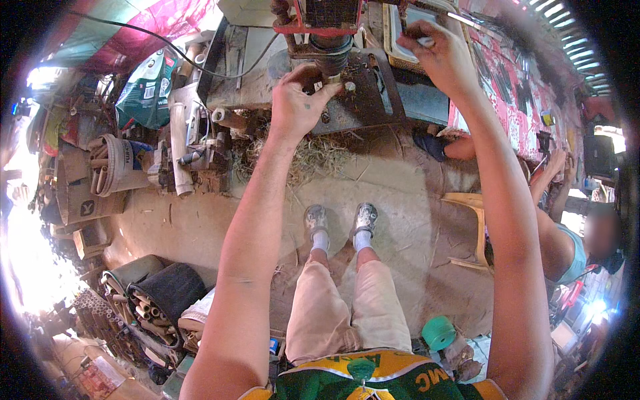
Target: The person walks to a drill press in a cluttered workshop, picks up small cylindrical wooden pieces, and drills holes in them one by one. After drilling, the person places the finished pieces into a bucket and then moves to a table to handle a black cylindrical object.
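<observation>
Just under the spindle head [331, 57] of the red machine [327, 31], the left hand [297, 103] was pinching a small pale piece [333, 79] between the thumb and the fingers. To the right of the machine, the right hand [443, 61] was lifted above a tray with a woven-looking rim [393, 61], and its fingers were bent near a dark rod [403, 17]. Whether these fingers grasped the rod, or something small, I cannot tell.

About the progress, I could judge only a part. The piece was already brought to the machine, but it was not yet released, so its handling seemed to be unfinished. Whether the spindle had already marked it was hidden by the fingers. On the dark metal plate [367, 110] below the machine there lay small crumbs, which suggested that some working had been done there. In front of the machine, on the floor, a heap of pale shavings [300, 160] was spread. What was left, in my judgement, was to complete this piece and set it apart.
</observation>
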`<state>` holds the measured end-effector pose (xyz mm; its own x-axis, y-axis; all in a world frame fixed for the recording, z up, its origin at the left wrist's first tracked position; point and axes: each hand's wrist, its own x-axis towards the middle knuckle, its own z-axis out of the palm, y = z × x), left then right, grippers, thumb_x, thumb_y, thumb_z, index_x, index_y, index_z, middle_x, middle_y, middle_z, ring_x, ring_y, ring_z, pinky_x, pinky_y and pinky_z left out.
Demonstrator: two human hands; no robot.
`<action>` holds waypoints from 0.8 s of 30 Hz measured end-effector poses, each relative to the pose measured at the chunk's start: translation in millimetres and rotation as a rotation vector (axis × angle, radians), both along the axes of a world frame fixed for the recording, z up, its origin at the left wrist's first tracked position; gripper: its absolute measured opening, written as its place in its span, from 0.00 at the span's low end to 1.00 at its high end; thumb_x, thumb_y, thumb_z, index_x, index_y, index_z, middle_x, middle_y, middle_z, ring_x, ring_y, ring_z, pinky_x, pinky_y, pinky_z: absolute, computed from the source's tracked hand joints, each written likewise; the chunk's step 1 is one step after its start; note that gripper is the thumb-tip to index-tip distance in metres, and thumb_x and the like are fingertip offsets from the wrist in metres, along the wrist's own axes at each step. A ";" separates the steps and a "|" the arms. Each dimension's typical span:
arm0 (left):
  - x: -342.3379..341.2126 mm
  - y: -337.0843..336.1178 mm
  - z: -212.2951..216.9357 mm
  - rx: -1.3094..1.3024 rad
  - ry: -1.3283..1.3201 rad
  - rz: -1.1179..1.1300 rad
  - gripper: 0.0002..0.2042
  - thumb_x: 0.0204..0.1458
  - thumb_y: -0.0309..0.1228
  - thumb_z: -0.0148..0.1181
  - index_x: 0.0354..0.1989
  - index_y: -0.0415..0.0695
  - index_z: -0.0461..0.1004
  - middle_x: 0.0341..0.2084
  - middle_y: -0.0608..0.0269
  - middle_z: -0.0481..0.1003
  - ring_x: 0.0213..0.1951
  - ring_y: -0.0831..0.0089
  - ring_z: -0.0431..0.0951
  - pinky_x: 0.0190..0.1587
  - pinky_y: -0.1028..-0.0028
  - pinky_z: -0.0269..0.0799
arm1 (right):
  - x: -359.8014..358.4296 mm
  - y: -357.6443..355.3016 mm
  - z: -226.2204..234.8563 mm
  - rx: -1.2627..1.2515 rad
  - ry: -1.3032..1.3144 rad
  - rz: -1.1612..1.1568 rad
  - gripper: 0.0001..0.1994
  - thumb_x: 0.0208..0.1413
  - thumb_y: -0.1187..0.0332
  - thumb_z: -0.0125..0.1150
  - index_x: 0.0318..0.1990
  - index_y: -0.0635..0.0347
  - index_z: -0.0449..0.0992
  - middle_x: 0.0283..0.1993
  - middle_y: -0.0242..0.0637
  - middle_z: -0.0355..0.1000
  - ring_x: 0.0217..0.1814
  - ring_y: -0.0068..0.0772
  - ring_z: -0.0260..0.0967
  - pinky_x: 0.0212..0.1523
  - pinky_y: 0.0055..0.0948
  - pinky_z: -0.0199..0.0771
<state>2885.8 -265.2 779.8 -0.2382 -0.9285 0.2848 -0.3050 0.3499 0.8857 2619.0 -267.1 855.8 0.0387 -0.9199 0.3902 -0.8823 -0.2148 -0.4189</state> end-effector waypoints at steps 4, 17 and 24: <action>-0.1 0.0 -0.4 0.072 0.042 -0.003 0.12 0.45 0.26 0.72 0.38 0.38 0.80 0.34 0.62 0.82 0.35 0.76 0.78 0.42 0.74 0.73 | -0.4 -7.2 -1.1 0.040 -0.048 0.009 0.12 0.58 0.59 0.64 0.43 0.54 0.79 0.28 0.41 0.75 0.27 0.29 0.72 0.35 0.32 0.71; -2.3 -6.3 -6.5 -0.016 0.016 -0.011 0.13 0.42 0.31 0.73 0.36 0.41 0.82 0.34 0.59 0.81 0.36 0.65 0.80 0.42 0.71 0.74 | 4.2 50.7 137.3 0.163 -1.212 0.466 0.20 0.64 0.53 0.54 0.51 0.62 0.72 0.37 0.36 0.73 0.26 0.21 0.65 0.25 0.22 0.63; 30.2 -10.7 12.3 -0.027 -0.103 0.137 0.12 0.41 0.29 0.71 0.33 0.37 0.78 0.33 0.53 0.78 0.33 0.63 0.80 0.39 0.70 0.74 | 19.5 52.1 153.4 0.081 -1.152 0.117 0.20 0.68 0.51 0.50 0.47 0.61 0.75 0.32 0.38 0.76 0.24 0.21 0.69 0.22 0.20 0.68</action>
<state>2916.0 -275.9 792.0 -0.1387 -0.9468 0.2903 -0.4401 0.3215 0.8384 2638.5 -215.0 1009.3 -0.2147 -0.9581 0.1894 0.0541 -0.2053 -0.9772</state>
